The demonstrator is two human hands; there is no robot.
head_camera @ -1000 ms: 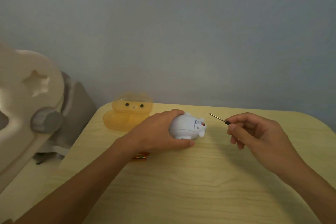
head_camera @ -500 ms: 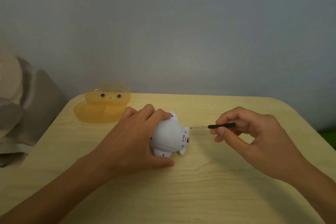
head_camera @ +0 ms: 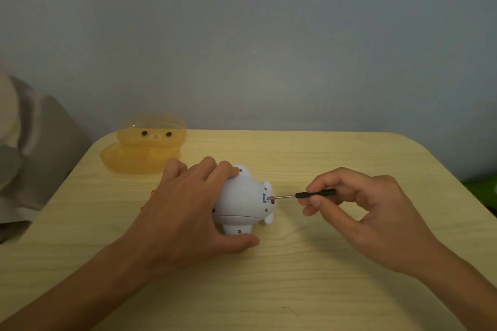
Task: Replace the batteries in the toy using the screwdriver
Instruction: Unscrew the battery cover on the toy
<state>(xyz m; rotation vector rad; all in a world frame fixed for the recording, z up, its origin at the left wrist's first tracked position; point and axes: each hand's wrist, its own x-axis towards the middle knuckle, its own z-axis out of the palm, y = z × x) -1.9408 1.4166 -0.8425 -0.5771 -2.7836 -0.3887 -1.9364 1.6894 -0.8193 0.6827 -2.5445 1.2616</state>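
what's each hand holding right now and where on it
The left hand clasps the white toy over its back end, pinning it to the table. The right hand pinches the screwdriver by its black handle, tip at the toy.

Left hand [head_camera: 188,207] covers the left half of the white toy [head_camera: 242,203]; what lies under the palm cannot be seen. Small orange bits [head_camera: 152,192] show at the hand's left edge, mostly hidden, identity unclear. Screwdriver [head_camera: 304,195] handle end is buried in the right hand [head_camera: 371,212] fingers; the tip's seat at the toy's right end is too small to resolve. Both forearms cut off by the bottom edge. Grey and cream object [head_camera: 24,158] cut off at the left edge, blurred. Green patch [head_camera: 484,191] cut off at the right edge, unidentifiable.
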